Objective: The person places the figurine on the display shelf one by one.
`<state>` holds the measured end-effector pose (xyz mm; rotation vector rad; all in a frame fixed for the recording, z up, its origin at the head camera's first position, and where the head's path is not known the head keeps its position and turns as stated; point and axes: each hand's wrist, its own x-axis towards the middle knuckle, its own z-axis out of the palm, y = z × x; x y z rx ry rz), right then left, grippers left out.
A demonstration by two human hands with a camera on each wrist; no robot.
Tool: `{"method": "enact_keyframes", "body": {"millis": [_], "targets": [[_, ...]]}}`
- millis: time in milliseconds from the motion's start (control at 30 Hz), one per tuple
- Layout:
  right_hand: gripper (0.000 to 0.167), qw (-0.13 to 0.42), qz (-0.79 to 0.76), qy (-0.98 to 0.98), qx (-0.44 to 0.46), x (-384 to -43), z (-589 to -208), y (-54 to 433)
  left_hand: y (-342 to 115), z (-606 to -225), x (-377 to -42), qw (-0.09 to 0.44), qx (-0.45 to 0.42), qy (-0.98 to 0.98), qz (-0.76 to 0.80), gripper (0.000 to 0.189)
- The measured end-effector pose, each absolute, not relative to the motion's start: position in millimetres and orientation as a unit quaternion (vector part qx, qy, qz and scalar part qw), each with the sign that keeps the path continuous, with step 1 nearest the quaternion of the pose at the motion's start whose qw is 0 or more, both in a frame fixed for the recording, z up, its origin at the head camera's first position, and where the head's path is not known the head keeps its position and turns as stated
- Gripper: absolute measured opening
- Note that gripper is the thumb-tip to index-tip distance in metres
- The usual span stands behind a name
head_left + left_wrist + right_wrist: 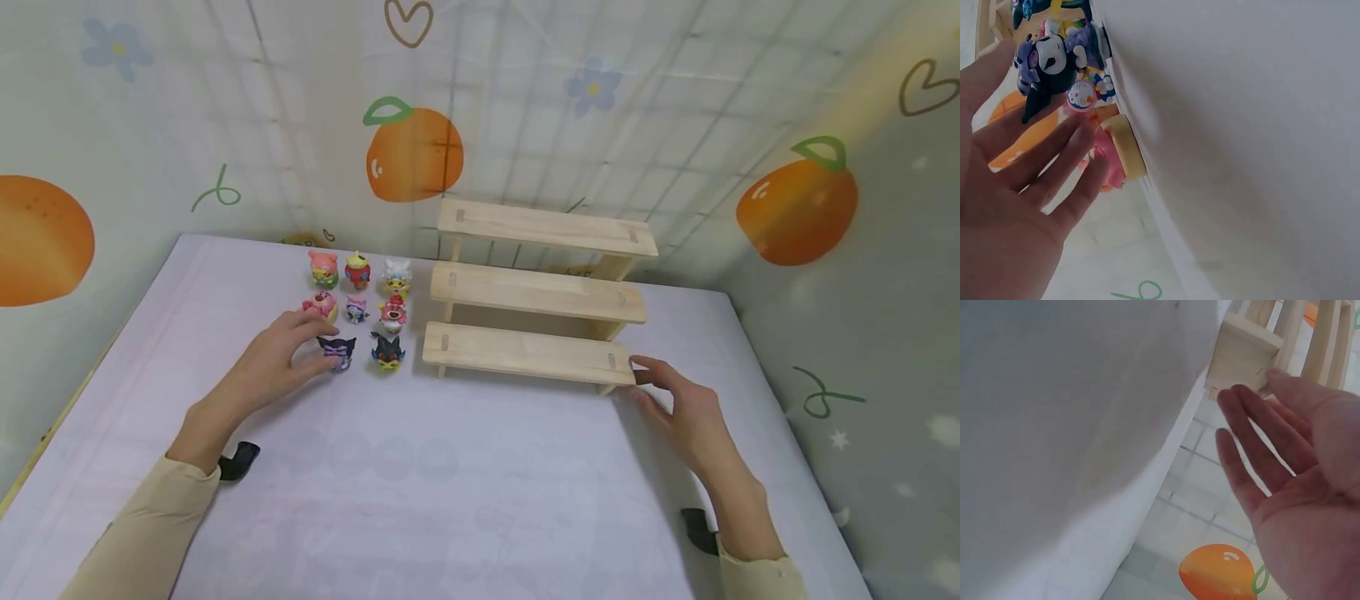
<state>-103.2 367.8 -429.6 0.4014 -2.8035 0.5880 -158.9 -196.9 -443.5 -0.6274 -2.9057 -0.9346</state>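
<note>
In the head view my left hand point(273, 358) is around a small black-and-purple figurine point(337, 352) at the near left of a group of toy figurines. The left wrist view has the same black-eared figurine point(1054, 59) between the thumb and the extended fingers; firm contact cannot be made out. My right hand point(686, 408) is at the right end of the lowest step of a three-tier wooden display stand point(528, 350). Its fingers point(1254, 419) look extended beside the stand's end in the right wrist view, and whether they touch the wood is unclear.
Several colourful figurines stand in rows left of the stand, including a black-eared one point(387, 352), a pink bear point(321, 304) and a white-topped one point(397, 277). A white cloth covers the table point(420, 508). Behind it hangs a curtain point(510, 133) printed with oranges.
</note>
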Motion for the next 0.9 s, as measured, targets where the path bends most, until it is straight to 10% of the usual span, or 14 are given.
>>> {"method": "enact_keyframes", "body": {"millis": [900], "targets": [[0.045,0.146,0.212,-0.955,0.148,-102.7,-427.4,365.7,-188.1,-436.4,-162.0,0.027,-0.211,-0.922,-0.325,0.037]]}}
